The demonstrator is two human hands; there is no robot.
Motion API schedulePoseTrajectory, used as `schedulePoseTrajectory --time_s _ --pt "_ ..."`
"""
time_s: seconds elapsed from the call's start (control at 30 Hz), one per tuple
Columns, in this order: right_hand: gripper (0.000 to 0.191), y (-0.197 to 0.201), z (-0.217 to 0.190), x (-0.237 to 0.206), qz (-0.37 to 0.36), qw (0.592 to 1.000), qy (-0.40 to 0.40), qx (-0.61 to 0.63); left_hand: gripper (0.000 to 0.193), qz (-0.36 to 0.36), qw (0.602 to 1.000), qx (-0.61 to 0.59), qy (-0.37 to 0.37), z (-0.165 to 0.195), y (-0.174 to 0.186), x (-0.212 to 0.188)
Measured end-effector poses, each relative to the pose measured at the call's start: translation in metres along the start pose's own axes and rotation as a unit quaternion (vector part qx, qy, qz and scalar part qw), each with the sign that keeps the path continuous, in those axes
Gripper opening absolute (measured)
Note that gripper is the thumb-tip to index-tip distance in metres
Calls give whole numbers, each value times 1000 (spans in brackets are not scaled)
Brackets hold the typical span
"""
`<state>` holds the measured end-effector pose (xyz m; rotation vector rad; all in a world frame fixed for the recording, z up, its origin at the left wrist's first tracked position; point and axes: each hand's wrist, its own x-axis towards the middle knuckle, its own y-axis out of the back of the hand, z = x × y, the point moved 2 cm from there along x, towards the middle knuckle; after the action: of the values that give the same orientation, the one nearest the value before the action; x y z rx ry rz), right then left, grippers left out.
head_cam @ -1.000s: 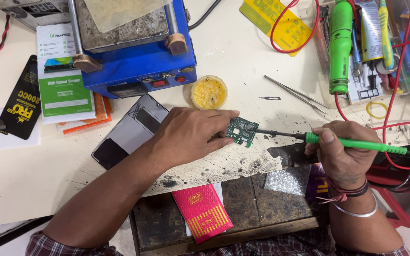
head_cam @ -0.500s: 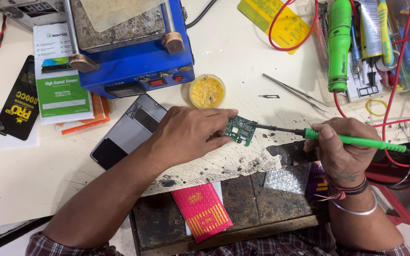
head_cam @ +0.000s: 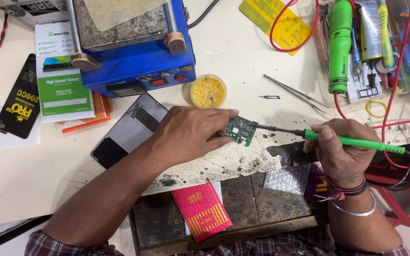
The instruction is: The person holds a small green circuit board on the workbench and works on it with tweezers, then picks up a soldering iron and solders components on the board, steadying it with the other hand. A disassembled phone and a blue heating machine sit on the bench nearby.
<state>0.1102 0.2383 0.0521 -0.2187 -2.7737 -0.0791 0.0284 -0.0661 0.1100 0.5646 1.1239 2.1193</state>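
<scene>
From the head camera, the left hand lies palm-down on the scarred white workbench, fingers curled to pinch the small green circuit board by its left edge. The right hand is closed around the green-handled soldering iron, its dark tip touching the board's right edge. Just above sit 1 round tin of yellow flux and thin metal tweezers; a dark phone lies beside the left wrist.

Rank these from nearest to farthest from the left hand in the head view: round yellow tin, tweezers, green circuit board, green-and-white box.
1. green circuit board, held at the left hand fingers.
2. round yellow tin, just above the hand.
3. tweezers, up and right.
4. green-and-white box, far left.
</scene>
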Motion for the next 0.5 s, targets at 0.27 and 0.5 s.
schedulePoseTrajectory --time_s 0.27,0.5 --pt "27 -2 -1 1 -8 1000 8 6 29 9 1000 6 -15 -1 1 0" --pt "27 -3 -3 1 -23 1000 3 -15 30 13 999 16 -26 -1 0 0"
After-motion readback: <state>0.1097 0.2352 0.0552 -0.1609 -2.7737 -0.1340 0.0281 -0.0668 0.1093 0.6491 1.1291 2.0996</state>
